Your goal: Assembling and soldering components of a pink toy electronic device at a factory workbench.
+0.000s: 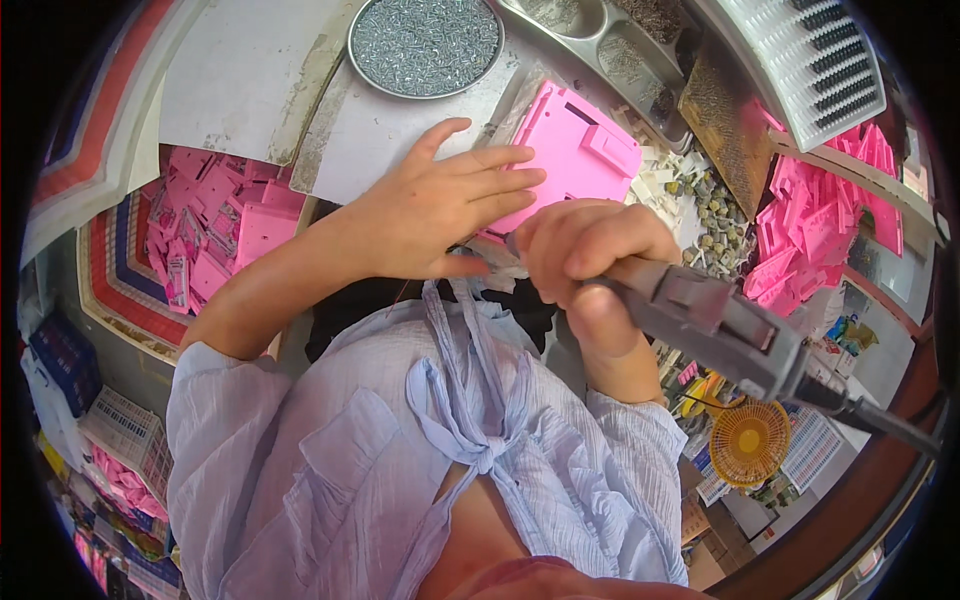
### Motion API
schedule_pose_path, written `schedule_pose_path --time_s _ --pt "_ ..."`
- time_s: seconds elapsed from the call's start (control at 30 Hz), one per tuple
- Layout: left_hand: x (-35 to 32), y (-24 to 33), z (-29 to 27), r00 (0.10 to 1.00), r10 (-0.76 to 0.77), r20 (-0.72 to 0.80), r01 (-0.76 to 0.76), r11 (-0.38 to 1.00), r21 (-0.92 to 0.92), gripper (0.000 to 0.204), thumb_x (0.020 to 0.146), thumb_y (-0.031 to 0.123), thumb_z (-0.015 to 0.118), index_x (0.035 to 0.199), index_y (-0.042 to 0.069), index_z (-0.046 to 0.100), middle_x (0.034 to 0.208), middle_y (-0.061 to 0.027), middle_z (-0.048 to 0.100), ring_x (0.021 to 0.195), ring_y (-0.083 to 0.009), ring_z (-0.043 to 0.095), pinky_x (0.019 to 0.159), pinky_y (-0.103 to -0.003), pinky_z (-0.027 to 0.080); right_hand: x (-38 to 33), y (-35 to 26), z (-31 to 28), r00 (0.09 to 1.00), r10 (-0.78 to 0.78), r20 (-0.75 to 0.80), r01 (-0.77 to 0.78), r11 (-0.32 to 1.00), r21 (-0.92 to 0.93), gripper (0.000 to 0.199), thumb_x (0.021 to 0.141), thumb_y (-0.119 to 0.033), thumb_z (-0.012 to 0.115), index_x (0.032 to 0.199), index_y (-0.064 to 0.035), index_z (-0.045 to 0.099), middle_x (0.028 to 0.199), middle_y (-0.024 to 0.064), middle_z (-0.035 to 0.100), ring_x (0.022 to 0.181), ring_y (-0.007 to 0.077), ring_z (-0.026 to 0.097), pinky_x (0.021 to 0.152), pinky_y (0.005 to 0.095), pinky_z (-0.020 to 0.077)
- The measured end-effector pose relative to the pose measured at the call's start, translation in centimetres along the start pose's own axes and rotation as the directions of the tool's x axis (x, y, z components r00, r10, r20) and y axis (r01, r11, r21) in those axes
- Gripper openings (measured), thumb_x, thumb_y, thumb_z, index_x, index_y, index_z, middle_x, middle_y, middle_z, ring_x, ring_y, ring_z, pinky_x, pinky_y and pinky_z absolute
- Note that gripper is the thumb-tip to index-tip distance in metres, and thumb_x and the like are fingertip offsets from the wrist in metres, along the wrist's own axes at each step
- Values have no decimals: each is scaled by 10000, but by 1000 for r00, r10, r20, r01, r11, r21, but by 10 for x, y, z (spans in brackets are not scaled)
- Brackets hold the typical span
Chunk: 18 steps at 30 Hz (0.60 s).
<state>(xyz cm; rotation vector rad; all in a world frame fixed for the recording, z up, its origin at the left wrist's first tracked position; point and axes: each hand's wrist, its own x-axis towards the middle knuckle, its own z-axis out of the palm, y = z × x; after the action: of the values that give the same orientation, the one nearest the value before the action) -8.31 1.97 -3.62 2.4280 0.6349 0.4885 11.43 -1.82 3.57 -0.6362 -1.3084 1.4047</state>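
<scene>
A flat pink plastic housing (570,125) with a raised block and slots lies on the worktable, tilted toward the right. My left hand (440,205) is open, its spread fingertips resting on the housing's left edge. Wrapped in a closed grip, my right hand (600,250) holds a dark grey electric screwdriver (715,325) over the near edge of the housing. The screwdriver's cable runs off to the right; its tip is hidden behind my fingers. Beyond my left hand stands a round metal dish, heaped with small screws (425,45).
A metal tray (590,20) with compartments of small parts stands at the far side. Small white and metal pieces (715,215) lie right of the housing. More pink parts fill a bin (205,215) at left and pile up at right (815,215). A yellow basket (748,443) sits lower right.
</scene>
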Motion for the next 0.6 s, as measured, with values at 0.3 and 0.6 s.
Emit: schedule_pose_path --time_s 0.3,0.6 --pt "-2 3 -1 997 -14 -71 7 995 -96 686 755 309 809 1393 143 617 1527 -42 555 1467 -228 457 1198 -596 204 4 29 3 958 -198 208 241 948 -208 136 861 -61 699 870 -27 568 627 67 580 522 217 581 586 379 536" --pt "38 23 5 979 116 -169 -134 986 -103 488 787 160 790 1248 60 665 1399 -123 630 1303 -334 573 1095 -503 425 -15 -63 -109 952 -293 -85 283 952 -115 238 977 -242 504 1101 -49 568 618 1 482 545 145 454 606 377 417"
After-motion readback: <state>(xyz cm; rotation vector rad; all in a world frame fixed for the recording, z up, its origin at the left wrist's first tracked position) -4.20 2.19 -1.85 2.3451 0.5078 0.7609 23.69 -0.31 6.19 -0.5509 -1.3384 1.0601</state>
